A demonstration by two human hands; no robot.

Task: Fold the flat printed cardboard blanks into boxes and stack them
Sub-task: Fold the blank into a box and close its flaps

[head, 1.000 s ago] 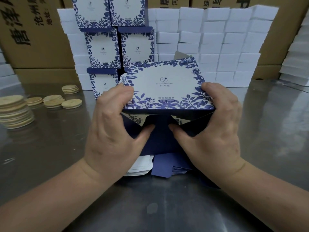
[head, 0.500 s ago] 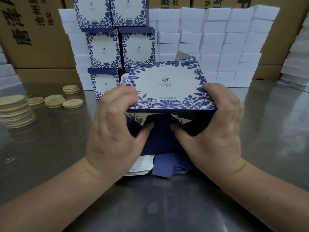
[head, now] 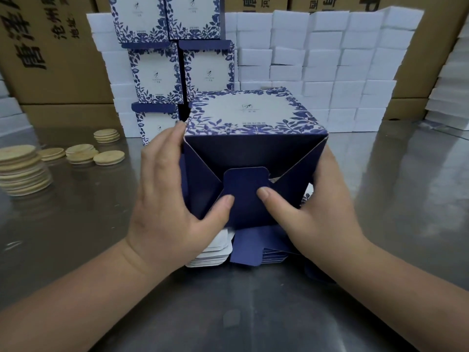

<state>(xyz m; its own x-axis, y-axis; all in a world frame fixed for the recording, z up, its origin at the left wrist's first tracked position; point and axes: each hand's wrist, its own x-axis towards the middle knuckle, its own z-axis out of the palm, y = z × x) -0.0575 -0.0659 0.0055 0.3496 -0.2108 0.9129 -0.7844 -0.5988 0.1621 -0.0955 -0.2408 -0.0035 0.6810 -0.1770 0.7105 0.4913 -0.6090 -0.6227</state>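
Both hands grip the box (head: pixel 248 115) from its sides: the left hand (head: pixel 167 199) has its fingers laid up the left wall and the right hand (head: pixel 327 207) wraps the right wall, its fingers hidden behind. Each thumb presses on the dark blue tongue flap (head: pixel 245 189). A moment ago the thumbs were pushing into a gap between half-folded bottom flaps. Now the side flaps lie folded in and the tongue covers them, so the bottom looks nearly locked and the box close to ready for stacking. It is held just above the pile of flat blanks (head: pixel 213 252) on the tabletop (head: pixel 228 313), printed face up. Its bottom end points at the person and its top end at the finished boxes (head: pixel 154 74). It looks near cubic, so its bottom-to-top line, running away from the person, serves as its axis.
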